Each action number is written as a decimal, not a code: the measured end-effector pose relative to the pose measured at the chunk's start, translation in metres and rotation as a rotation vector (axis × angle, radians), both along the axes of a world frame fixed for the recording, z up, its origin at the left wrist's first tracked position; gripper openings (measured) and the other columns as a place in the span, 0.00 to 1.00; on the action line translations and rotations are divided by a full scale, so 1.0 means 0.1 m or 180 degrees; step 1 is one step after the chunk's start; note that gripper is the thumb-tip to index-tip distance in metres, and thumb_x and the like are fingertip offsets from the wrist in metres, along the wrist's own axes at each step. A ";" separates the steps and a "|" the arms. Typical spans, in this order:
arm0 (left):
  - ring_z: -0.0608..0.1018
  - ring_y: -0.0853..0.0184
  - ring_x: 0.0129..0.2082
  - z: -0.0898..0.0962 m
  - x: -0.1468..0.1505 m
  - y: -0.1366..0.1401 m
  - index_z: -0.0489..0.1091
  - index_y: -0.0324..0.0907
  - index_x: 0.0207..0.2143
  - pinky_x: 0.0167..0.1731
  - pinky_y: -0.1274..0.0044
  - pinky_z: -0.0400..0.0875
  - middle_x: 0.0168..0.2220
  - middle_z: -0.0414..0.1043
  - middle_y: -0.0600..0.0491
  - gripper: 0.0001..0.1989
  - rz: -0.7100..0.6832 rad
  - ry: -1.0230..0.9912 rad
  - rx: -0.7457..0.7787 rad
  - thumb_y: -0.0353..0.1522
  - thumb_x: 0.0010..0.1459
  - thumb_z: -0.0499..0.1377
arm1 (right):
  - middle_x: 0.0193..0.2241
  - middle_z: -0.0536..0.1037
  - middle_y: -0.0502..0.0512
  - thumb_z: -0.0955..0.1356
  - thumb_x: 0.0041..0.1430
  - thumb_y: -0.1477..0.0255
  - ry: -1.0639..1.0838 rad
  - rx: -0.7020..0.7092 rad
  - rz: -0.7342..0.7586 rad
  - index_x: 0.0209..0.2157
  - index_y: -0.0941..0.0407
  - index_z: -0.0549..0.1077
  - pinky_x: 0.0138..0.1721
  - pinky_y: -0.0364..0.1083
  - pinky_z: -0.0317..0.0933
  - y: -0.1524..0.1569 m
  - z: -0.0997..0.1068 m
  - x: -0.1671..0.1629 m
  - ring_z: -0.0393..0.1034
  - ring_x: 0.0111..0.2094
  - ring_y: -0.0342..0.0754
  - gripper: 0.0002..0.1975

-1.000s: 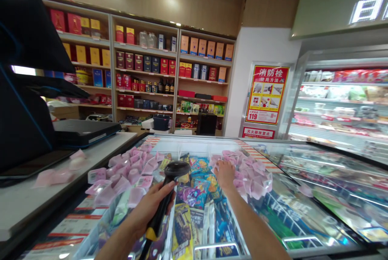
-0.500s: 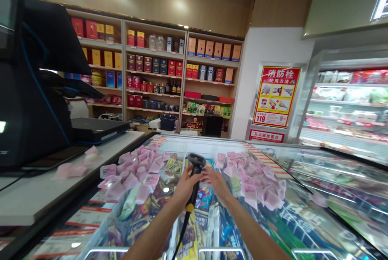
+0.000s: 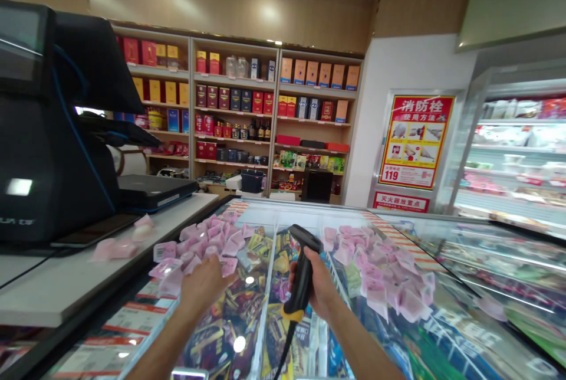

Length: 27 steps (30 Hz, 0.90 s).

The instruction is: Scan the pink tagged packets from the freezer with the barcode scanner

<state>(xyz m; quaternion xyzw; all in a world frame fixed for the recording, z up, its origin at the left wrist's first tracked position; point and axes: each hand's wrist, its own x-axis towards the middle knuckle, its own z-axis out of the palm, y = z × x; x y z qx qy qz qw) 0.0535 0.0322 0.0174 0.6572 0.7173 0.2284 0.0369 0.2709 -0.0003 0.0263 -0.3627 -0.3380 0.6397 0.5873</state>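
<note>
My right hand is wrapped round the handle of a black barcode scanner with a yellow collar at its base and a cable running down. The scanner's head tilts up and away from me. My left hand is over the near edge of the left pile of pink-wrapped packs, some with barcode labels. Its thumb points right, while the other fingers are mostly hidden behind the back of the hand. Another pile of similar pink packs lies to the right on the glass freezer lid.
To the left, a white counter carries a black checkout terminal and a few pink packs. Bagged frozen goods show through the glass. Shelves of boxed goods stand behind, and a lit refrigerated case is at right.
The scanner has passed from my left hand to my right hand. My left hand has moved left to the pink packs. The view has shifted slightly left.
</note>
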 end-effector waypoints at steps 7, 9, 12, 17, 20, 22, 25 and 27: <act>0.72 0.59 0.39 -0.11 0.28 0.18 0.58 0.37 0.42 0.38 0.71 0.61 0.38 0.70 0.43 0.17 -0.0426 0.0337 0.0370 0.31 0.47 0.48 | 0.13 0.67 0.46 0.64 0.42 0.59 -0.0332 0.0057 0.0275 0.28 0.58 0.65 0.11 0.39 0.55 -0.04 -0.04 -0.02 0.59 0.12 0.38 0.16; 0.69 0.63 0.43 -0.13 0.37 0.27 0.55 0.38 0.46 0.40 0.76 0.60 0.44 0.67 0.45 0.20 -0.0614 0.0337 0.0511 0.29 0.47 0.48 | 0.13 0.67 0.46 0.64 0.42 0.59 -0.0477 0.0027 0.0468 0.29 0.58 0.65 0.10 0.39 0.54 -0.04 -0.06 -0.01 0.58 0.11 0.39 0.16; 0.68 0.66 0.45 -0.17 0.44 0.40 0.55 0.38 0.46 0.42 0.79 0.58 0.45 0.66 0.48 0.21 -0.0839 0.0368 0.0634 0.26 0.46 0.48 | 0.13 0.67 0.46 0.63 0.42 0.60 -0.0589 -0.0027 0.0612 0.30 0.58 0.64 0.09 0.39 0.53 -0.06 -0.05 -0.01 0.58 0.11 0.39 0.16; 0.69 0.63 0.43 -0.22 0.46 0.51 0.54 0.37 0.47 0.41 0.76 0.59 0.47 0.64 0.46 0.23 -0.0923 0.0468 0.0698 0.26 0.46 0.49 | 0.13 0.66 0.46 0.62 0.43 0.61 -0.0609 -0.0033 0.0636 0.29 0.58 0.64 0.09 0.38 0.53 -0.08 -0.02 0.02 0.57 0.10 0.38 0.15; 0.69 0.62 0.43 -0.22 0.48 0.53 0.52 0.37 0.48 0.41 0.76 0.59 0.47 0.63 0.46 0.24 -0.0924 0.0515 0.0700 0.26 0.45 0.49 | 0.13 0.66 0.46 0.62 0.43 0.62 -0.0625 -0.0041 0.0658 0.26 0.59 0.64 0.09 0.38 0.53 -0.08 -0.02 0.04 0.58 0.10 0.38 0.14; 0.69 0.63 0.43 -0.22 0.49 0.53 0.52 0.38 0.48 0.41 0.76 0.59 0.47 0.63 0.47 0.24 -0.0917 0.0549 0.0688 0.26 0.46 0.49 | 0.13 0.66 0.46 0.62 0.43 0.62 -0.0616 -0.0051 0.0642 0.26 0.59 0.64 0.09 0.38 0.53 -0.07 -0.03 0.05 0.58 0.10 0.38 0.14; 0.70 0.63 0.40 -0.20 0.52 0.51 0.54 0.40 0.47 0.38 0.76 0.60 0.45 0.66 0.48 0.22 -0.0889 0.0614 0.0636 0.27 0.46 0.49 | 0.13 0.66 0.46 0.62 0.44 0.62 -0.0587 -0.0060 0.0536 0.27 0.59 0.64 0.09 0.38 0.53 -0.06 -0.03 0.08 0.57 0.10 0.38 0.14; 0.71 0.63 0.39 -0.19 0.55 0.50 0.56 0.40 0.45 0.39 0.75 0.59 0.42 0.67 0.48 0.20 -0.0870 0.0663 0.0595 0.27 0.46 0.49 | 0.12 0.66 0.45 0.62 0.44 0.61 -0.0592 -0.0064 0.0423 0.27 0.58 0.64 0.09 0.39 0.53 -0.03 -0.02 0.14 0.57 0.10 0.38 0.14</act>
